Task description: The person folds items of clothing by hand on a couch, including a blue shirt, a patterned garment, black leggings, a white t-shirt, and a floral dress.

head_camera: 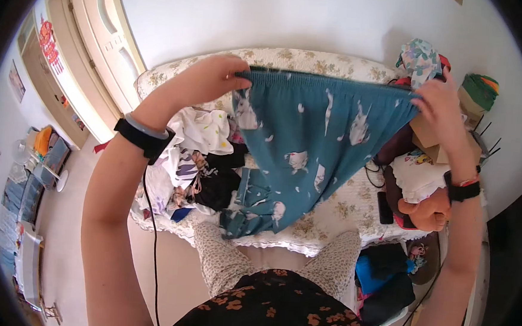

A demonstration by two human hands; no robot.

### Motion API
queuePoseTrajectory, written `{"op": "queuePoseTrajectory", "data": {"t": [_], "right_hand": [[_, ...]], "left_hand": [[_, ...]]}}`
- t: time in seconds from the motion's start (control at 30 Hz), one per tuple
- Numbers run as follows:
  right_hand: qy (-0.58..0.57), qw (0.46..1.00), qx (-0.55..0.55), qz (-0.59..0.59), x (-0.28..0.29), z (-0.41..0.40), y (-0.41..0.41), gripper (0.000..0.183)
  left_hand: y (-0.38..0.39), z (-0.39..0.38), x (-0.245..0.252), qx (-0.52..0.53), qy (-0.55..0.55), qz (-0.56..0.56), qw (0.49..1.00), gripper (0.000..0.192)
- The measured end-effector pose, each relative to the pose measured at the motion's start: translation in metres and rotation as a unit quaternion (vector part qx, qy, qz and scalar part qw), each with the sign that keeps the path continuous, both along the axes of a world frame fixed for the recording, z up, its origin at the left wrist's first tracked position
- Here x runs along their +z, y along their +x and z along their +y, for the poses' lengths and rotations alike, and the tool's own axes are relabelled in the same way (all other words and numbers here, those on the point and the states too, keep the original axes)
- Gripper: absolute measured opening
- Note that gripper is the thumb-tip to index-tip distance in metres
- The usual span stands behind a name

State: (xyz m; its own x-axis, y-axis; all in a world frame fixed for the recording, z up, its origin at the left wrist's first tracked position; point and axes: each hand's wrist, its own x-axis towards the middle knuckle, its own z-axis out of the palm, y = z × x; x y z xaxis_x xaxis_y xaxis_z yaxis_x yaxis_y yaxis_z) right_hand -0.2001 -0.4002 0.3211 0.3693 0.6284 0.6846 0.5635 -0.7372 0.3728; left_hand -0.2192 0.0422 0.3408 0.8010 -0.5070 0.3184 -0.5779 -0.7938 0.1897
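Note:
A pair of teal printed pants (307,134) with an elastic waistband is stretched out above the sofa. My left hand (230,78) grips the left end of the waistband. At its right end, my right hand (433,99) pinches the band. The fabric narrows downward, and its lower part lies bunched on the sofa's front edge. Left of the pants is a heap of mixed clothes (193,163), white, black and patterned.
A floral quilted cover (343,213) lies over the sofa. On the right are a black phone (384,208), a brown plush toy (428,211), a white pillow-like item (419,175) and cardboard boxes (428,133). Dark folded clothes (387,296) stand low right. A black cable (155,246) hangs near my left arm.

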Motion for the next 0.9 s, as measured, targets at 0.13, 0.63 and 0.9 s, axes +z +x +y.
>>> {"op": "queuePoseTrajectory", "data": {"t": [0.13,0.63,0.9], "right_hand": [[-0.042,0.987,-0.028,-0.154,0.076,-0.012,-0.007,0.016],[0.234,0.942,0.195,0.145,0.183,0.059,-0.026,0.02],[0.23,0.869,0.267,0.347,0.145,0.157,-0.035,0.02]], "left_hand": [[0.017,-0.006,0.033,0.003,0.027,-0.27,0.963,0.026],[-0.004,0.036,0.145,0.129,-0.027,-0.362,0.923,0.036],[-0.036,-0.035,0.082,-0.234,-0.167,0.121,0.95,0.046]]}}
